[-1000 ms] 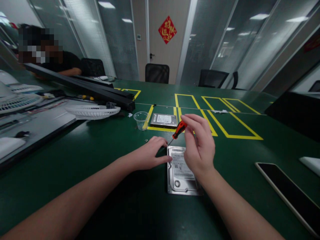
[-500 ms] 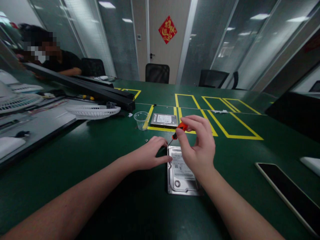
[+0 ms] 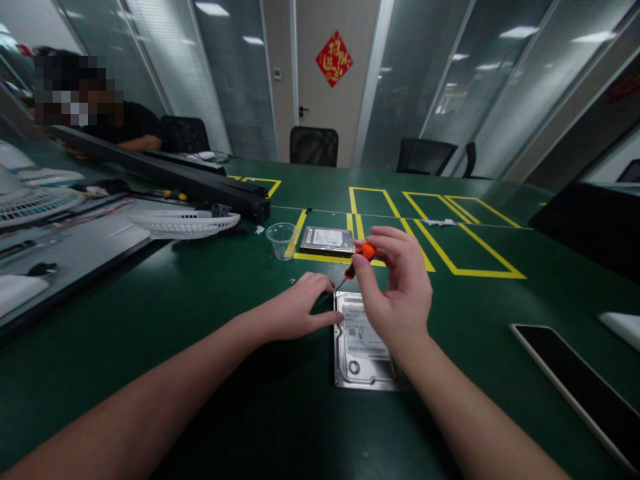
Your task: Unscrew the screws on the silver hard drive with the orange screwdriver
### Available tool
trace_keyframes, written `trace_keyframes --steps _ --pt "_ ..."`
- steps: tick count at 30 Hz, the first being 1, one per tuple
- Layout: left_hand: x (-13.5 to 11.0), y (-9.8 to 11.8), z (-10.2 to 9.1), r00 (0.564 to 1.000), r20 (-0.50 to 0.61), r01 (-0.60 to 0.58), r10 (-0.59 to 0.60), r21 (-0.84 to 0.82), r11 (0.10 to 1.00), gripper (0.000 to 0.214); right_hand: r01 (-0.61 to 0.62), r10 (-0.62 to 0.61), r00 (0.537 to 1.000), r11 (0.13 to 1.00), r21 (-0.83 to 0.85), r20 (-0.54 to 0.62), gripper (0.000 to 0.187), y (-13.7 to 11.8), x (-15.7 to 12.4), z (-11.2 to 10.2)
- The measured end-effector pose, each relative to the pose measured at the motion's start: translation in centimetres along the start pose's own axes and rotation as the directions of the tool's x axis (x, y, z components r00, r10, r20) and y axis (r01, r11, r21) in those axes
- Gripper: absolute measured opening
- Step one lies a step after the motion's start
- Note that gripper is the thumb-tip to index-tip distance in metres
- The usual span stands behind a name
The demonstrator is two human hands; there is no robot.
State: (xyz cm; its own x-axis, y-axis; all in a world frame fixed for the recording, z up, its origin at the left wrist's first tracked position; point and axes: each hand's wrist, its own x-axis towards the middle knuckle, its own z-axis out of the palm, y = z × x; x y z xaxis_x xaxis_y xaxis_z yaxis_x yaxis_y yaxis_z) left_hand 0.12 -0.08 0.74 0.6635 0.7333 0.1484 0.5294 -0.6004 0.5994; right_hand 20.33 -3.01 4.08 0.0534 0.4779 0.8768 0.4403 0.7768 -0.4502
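Note:
A silver hard drive [image 3: 367,375] lies label side up on the green table in front of me. My left hand [image 3: 303,308] steadies its far left corner, the thumb on the top face and the fingers at the edge. Between the thumb and fingers of my right hand [image 3: 400,293] is a screwdriver [image 3: 351,270] with an orange and black handle. It slants down to the left, its thin tip at the drive's far left corner. My right hand covers part of the drive's right side. Whether a screw sits under the tip is too small to see.
Beyond stands a clear plastic cup [image 3: 283,241] beside a second hard drive [image 3: 327,240] within yellow tape. White fan grilles [image 3: 185,223] and long black bars [image 3: 200,180] lie left. A phone [image 3: 570,387] rests at right. Another person [image 3: 135,123] sits far left.
The fingers of my right hand have shifted slightly round the screwdriver's handle, which shows more of its orange end. My left hand and the hard drive stay in place.

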Motion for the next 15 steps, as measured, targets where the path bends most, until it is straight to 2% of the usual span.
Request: trace_keyframes --steps 9,15 --pt "-0.06 0.12 -0.05 1.0 -0.013 -0.013 0.013 -0.01 1.0 0.035 0.002 -0.002 1.0 1.0 -0.023 0.016 0.025 -0.29 -0.02 -0.3" --pt "-0.01 -0.13 0.07 1.0 -0.016 -0.015 0.015 -0.002 1.0 0.036 -0.032 0.033 0.999 0.999 0.039 -0.01 0.017 -0.01 -0.14 0.19"
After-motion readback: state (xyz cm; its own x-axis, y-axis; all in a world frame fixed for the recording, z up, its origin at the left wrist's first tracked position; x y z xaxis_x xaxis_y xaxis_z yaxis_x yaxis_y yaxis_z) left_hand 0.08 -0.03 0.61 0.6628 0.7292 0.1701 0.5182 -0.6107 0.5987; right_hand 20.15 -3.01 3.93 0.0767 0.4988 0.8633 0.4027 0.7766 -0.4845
